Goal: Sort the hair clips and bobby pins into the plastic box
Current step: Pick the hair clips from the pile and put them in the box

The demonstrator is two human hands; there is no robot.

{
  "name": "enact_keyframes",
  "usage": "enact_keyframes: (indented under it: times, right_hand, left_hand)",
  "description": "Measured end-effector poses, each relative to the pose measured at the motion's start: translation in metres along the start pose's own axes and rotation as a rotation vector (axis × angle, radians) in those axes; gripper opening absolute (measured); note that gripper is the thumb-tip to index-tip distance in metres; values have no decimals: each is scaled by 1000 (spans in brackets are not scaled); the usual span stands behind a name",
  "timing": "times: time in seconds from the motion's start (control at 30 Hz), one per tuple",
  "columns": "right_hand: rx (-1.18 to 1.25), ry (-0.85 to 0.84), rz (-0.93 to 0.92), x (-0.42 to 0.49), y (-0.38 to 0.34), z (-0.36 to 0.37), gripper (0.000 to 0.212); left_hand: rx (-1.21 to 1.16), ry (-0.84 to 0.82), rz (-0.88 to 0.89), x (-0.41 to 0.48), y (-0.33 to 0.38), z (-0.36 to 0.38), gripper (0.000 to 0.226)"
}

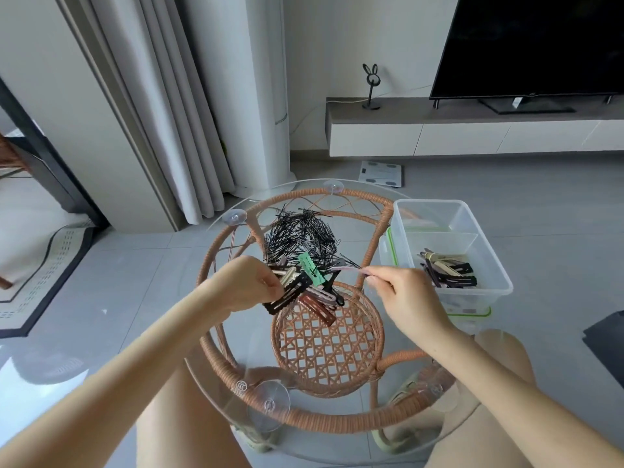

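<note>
A heap of black bobby pins (299, 236) lies on the round glass table (219, 393), with a pile of snap hair clips (315, 298) in brown, black, beige and green in front of it. My left hand (251, 282) pinches a bundle of clips, beige and black, at the pile's left side. My right hand (401, 292) holds a thin pink clip (344, 269) by its end, just right of the pile. The clear plastic box (496, 265) stands at the table's right edge, split by a divider. Several clips (445, 270) lie in its near compartment.
The glass top rests on a rattan frame (236, 363) with suction cups. A green-rimmed lid (469, 311) sits under the box. My knees are under the table's near edge. A curtain, a TV stand and a floor scale lie beyond.
</note>
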State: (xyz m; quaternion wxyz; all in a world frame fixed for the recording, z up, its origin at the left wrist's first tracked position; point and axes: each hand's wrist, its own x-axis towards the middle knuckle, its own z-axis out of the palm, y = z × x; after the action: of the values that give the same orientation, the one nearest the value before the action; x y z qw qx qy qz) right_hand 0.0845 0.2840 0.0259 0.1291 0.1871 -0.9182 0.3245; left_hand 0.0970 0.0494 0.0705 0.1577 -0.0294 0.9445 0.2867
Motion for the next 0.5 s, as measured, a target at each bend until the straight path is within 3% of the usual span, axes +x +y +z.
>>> enact_keyframes:
  times: [0.23,0.37,0.5]
  right_hand:
    - [-131,206,144,4,45,-72,15]
    - [-372,40,329,21,86,-95,15]
    - [-250,-125,411,35,101,-91,23]
  left_hand:
    - [-140,-12,148,7,58,-18,13]
    - [-32,-62,281,37,124,6,11]
    - [104,-122,323,73,183,41,14]
